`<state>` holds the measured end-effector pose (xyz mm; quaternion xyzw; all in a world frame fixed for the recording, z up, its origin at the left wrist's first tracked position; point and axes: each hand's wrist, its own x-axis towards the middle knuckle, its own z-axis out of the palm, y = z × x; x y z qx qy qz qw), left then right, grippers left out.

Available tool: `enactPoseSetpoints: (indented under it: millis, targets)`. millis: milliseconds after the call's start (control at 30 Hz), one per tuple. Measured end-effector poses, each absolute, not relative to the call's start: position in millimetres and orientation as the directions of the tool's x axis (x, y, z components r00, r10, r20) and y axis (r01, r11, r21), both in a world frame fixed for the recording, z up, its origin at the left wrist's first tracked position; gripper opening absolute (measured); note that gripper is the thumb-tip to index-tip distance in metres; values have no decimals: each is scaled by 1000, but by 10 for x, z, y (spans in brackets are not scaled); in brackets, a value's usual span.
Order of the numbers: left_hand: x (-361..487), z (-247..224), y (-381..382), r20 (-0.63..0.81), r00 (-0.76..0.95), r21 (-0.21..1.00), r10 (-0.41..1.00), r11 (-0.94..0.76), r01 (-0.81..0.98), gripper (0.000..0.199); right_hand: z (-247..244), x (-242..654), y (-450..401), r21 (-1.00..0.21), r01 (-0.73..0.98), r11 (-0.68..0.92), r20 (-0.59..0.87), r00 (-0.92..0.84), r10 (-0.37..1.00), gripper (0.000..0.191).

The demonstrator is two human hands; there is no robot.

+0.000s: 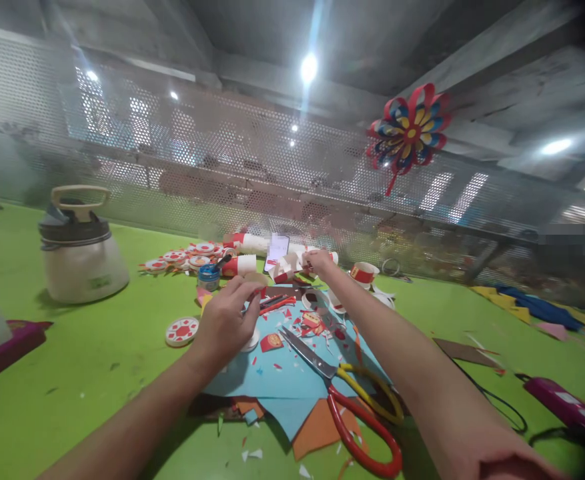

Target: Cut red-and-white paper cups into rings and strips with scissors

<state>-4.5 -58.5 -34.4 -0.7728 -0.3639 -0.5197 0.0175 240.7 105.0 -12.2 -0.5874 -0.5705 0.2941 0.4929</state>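
Note:
My left hand (232, 313) is over the left edge of the blue paper (272, 370), fingers curled round something I cannot make out. Farther back, my right hand (318, 261) has its fingers pressed together beside a cut white and red paper cup (283, 269); what they hold is too small to tell. Large scissors (329, 373) with one red and one yellow handle lie partly open on the blue paper. Red and white scraps (313, 323) are scattered behind the blades. A white disc with red pieces (182, 331) lies left of my left hand.
At the left stands a large white jug (85, 267). Behind my hands are a blue jar (209, 277), a phone (277, 250), stacked cups (242, 265) and more decorated discs (175, 257). Purple power strips (567, 403) lie at both sides. A paper flower (412, 133) hangs at the upper right.

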Motion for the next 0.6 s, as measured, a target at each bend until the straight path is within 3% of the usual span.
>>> enactPoseSetpoints:
  millis: [233,600]
  targets:
    - [-40,-358,-545,803,201,358,561,-724,589,16,-122,2567,949,-912,406,58,124,140,982,29]
    - [-43,-370,-541,782,241,351,575,-725,592,16,-72,2634,875,-825,542,157,230,68,971,28]
